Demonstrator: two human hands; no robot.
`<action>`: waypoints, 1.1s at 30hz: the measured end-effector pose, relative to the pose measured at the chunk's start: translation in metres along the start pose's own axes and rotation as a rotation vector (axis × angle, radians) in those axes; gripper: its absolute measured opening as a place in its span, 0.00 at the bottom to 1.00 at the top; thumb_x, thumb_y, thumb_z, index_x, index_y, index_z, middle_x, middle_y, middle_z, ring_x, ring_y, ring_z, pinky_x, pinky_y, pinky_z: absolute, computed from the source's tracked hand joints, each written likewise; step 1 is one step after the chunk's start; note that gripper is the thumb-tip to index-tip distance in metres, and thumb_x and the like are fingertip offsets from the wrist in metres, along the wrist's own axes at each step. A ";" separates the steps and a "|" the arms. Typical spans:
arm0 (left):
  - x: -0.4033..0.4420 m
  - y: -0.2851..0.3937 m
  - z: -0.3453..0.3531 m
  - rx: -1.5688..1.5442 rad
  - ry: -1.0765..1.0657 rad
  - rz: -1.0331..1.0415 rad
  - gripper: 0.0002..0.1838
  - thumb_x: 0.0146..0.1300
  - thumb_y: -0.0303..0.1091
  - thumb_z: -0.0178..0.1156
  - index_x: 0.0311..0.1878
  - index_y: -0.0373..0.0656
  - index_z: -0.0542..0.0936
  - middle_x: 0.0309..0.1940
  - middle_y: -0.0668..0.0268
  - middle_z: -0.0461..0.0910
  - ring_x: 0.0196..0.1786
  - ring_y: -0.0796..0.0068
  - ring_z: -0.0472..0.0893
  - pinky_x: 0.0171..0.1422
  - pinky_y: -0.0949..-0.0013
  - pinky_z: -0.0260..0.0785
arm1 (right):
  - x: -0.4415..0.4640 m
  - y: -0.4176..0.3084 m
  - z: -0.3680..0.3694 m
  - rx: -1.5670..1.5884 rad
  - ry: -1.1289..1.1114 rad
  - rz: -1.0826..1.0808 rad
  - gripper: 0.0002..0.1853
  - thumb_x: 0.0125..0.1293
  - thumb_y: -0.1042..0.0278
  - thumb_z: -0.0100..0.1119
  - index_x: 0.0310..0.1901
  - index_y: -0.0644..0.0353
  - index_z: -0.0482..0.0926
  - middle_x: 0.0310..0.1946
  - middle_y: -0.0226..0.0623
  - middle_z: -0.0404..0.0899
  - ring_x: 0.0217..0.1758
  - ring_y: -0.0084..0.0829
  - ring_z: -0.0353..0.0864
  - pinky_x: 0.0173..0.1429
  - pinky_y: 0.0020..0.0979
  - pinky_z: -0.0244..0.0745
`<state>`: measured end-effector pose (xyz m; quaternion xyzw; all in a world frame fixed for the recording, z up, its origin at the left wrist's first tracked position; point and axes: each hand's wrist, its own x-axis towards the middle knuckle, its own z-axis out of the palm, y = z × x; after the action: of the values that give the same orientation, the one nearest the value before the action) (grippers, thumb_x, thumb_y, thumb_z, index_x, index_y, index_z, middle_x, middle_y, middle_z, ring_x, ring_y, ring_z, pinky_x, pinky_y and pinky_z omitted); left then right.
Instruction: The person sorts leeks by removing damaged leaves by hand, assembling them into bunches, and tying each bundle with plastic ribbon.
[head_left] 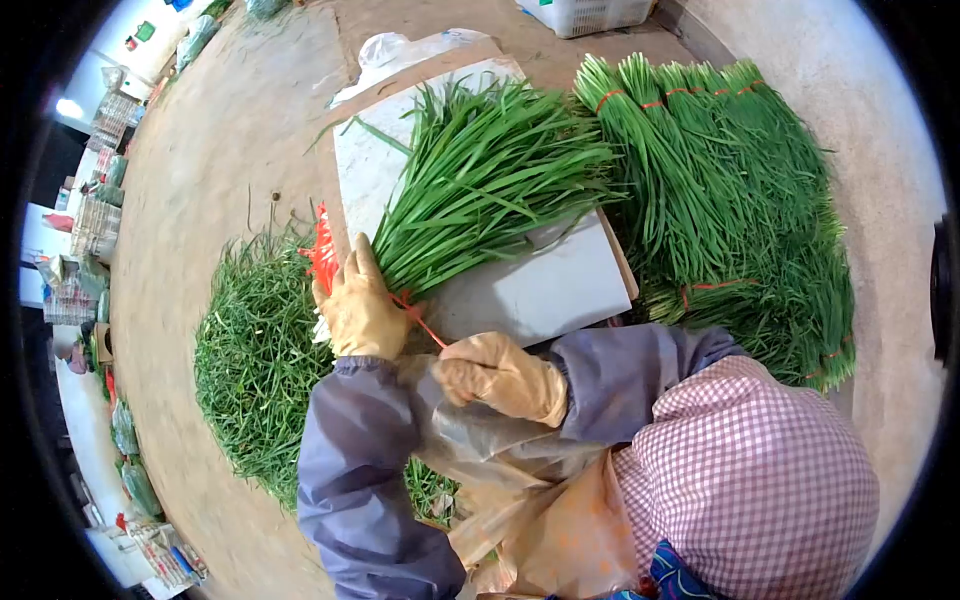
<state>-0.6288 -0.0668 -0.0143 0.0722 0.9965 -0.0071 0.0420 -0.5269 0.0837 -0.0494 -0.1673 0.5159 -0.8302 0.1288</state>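
Observation:
A loose bunch of green garlic chives point(490, 180) lies across a white board point(540, 295), its leaves fanned toward the upper right. My left hand point(362, 312), in a yellowish rubber glove, is closed over the stem end and presses it near the board's left edge. A thin red tie point(428, 325) runs from the stems to my right hand point(500, 380). That gloved hand is a fist, with the strand pulled taut in it. Beside my left fingers hangs a cluster of red ties point(324, 250). The stem ends are mostly hidden under my left hand.
Stacked chive bundles point(720, 180) with red ties stand right of the board. A heap of loose leaves point(255, 360) covers the floor at left. Behind the board are a white plastic bag point(390, 55) and a white crate point(590, 15). A checked head covering point(760, 470) fills the lower right.

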 end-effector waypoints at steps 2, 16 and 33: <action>0.008 -0.002 0.000 -0.023 -0.074 -0.029 0.62 0.40 0.46 0.81 0.75 0.37 0.55 0.66 0.51 0.70 0.68 0.54 0.71 0.77 0.42 0.51 | -0.011 -0.006 -0.016 0.074 0.038 0.175 0.22 0.77 0.58 0.52 0.23 0.59 0.73 0.18 0.23 0.66 0.24 0.20 0.62 0.30 0.27 0.61; -0.012 0.008 -0.001 0.146 0.082 0.126 0.51 0.41 0.44 0.80 0.68 0.38 0.64 0.55 0.54 0.77 0.59 0.54 0.77 0.73 0.41 0.56 | -0.047 -0.026 -0.071 -0.336 -0.276 -0.070 0.16 0.71 0.55 0.61 0.36 0.61 0.83 0.43 0.41 0.81 0.49 0.36 0.80 0.52 0.37 0.73; -0.087 0.017 -0.065 0.476 0.704 0.536 0.42 0.55 0.31 0.61 0.76 0.62 0.62 0.75 0.69 0.63 0.79 0.65 0.57 0.81 0.33 0.24 | 0.081 -0.103 -0.066 -0.547 -0.561 0.261 0.59 0.47 0.51 0.81 0.75 0.62 0.55 0.64 0.49 0.73 0.65 0.40 0.74 0.70 0.35 0.69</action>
<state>-0.5457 -0.0615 0.0582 0.3313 0.8673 -0.1986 -0.3140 -0.6319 0.1511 0.0276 -0.3486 0.6794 -0.5612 0.3192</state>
